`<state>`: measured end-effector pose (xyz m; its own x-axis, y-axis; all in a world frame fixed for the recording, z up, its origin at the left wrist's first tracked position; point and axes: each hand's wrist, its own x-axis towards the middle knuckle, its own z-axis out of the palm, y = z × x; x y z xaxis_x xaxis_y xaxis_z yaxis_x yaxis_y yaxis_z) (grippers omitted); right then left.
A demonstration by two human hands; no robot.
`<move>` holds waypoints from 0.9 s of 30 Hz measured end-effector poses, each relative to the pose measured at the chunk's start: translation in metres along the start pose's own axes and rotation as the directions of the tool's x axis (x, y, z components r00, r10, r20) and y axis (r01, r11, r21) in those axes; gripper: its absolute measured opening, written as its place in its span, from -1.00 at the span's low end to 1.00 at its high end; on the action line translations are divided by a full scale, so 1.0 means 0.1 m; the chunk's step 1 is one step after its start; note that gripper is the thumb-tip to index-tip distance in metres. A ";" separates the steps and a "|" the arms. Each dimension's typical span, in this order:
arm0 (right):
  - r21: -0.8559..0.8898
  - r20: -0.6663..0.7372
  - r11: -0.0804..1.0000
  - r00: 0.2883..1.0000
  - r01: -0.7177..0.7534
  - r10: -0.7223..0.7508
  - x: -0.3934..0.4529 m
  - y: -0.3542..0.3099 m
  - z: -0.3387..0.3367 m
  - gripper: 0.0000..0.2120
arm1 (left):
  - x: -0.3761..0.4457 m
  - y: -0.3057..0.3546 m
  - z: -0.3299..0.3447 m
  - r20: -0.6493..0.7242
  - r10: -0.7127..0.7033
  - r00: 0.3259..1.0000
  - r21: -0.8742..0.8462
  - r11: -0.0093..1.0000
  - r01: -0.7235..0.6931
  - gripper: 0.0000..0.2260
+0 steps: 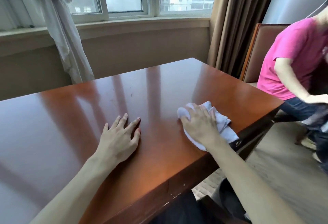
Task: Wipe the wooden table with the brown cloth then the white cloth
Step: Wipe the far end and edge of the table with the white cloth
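Note:
A glossy reddish wooden table [79,117] fills the middle of the view. A crumpled white cloth [221,121] lies on it near the right edge. My right hand [199,124] lies on top of the cloth and presses it onto the wood, fingers spread over it and curling at its far side. My left hand [120,135] rests flat on the bare tabletop to the left, fingers straight and spread. No brown cloth shows in the view.
A person in a pink shirt [291,59] bends down just past the table's right edge, in front of a brown chair [255,50]. Behind the table are a window sill [142,25], a white curtain [58,28] and brown curtains [236,20].

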<state>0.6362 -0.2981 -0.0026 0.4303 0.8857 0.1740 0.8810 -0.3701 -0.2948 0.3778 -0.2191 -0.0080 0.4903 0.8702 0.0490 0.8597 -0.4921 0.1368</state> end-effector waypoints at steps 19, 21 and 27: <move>-0.043 0.119 0.988 0.982 -0.146 0.150 0.84 0.14 -0.04 -0.41 | -0.02 -0.01 0.07 -0.066 -0.016 0.998 -0.034 0.999 0.014 -0.51; -0.050 0.085 0.998 0.996 0.023 -0.018 0.65 -0.11 0.11 -0.45 | 0.01 0.00 0.02 -0.043 -0.010 0.999 0.002 1.000 0.010 -0.49; 0.029 0.133 0.955 0.946 0.294 -0.295 0.75 -0.15 0.18 -0.39 | 0.58 0.11 -0.13 -0.085 -0.039 0.996 -0.108 0.994 0.030 -0.56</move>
<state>0.6513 -0.2209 -0.0023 0.1208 0.9846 0.1265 0.9624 -0.0850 -0.2579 0.4135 -0.1738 0.0091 0.4422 0.8878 0.1278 0.8536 -0.4603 0.2440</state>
